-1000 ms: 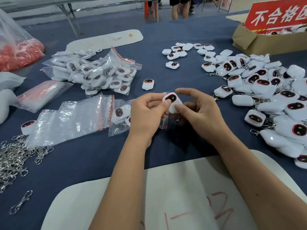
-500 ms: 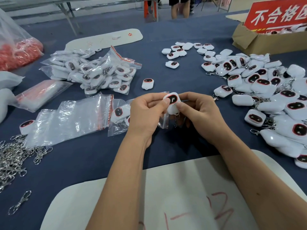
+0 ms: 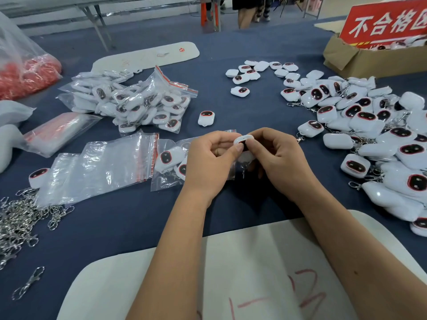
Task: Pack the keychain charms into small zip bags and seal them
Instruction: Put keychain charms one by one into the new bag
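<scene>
Grip: both hands are closing on one keychain charm [image 3: 242, 140]; my left hand [image 3: 211, 161] is pinching it with thumb and fingers, my right hand [image 3: 280, 158] is pinching its other side, just above the worktop [image 3: 138, 222].
Handling: I am judging the charm light, hard-shelled and glossy, so slippery; I am holding it by the edges, its metal clasp [image 3: 243, 168] dangling below.
Open bag: a small zip bag [image 3: 166, 179] is lying under my left hand, charms already inside.
Spare bags: a stack of empty zip bags [image 3: 99, 167] is lying further left.
Supply: loose charms [image 3: 369, 135] are piling up on the right.
</scene>
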### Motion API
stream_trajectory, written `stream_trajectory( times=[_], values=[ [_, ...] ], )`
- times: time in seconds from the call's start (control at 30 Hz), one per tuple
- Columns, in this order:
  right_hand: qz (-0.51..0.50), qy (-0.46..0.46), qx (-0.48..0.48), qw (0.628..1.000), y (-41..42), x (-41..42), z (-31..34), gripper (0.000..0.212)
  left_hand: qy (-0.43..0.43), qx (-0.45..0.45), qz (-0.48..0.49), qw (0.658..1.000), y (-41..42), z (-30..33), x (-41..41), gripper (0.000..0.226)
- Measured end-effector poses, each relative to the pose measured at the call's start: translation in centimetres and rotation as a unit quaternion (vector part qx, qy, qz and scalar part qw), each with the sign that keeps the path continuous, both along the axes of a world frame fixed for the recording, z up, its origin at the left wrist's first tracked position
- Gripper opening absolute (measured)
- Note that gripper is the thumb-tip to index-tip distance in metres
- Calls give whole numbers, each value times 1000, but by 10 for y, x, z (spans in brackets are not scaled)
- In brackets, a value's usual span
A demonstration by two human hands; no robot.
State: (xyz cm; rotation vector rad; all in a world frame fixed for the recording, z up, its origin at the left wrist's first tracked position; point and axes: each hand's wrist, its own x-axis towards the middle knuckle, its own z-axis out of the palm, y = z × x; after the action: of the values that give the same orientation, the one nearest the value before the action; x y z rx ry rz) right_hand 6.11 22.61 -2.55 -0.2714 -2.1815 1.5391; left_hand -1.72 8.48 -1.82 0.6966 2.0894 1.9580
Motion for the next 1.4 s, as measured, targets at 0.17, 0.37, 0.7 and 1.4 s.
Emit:
stream_trajectory(
  times=[0.17, 0.37, 0.7, 1.4],
  values=[
    [-24, -5, 20, 999, 1, 0, -1, 15, 9, -8, 3, 1000, 2, 0, 2, 13],
    [-24, -6, 18, 1000, 1, -1, 0, 16, -5, -5, 9, 1000, 2, 0, 2, 12],
    [31, -10, -33, 999, 1, 1, 3, 11, -20, 18, 44, 999, 2, 0, 1, 13],
    [-99, 36, -26, 994, 2, -3, -3, 11, 248, -330, 199, 889, 0, 6, 10, 32]
  ],
)
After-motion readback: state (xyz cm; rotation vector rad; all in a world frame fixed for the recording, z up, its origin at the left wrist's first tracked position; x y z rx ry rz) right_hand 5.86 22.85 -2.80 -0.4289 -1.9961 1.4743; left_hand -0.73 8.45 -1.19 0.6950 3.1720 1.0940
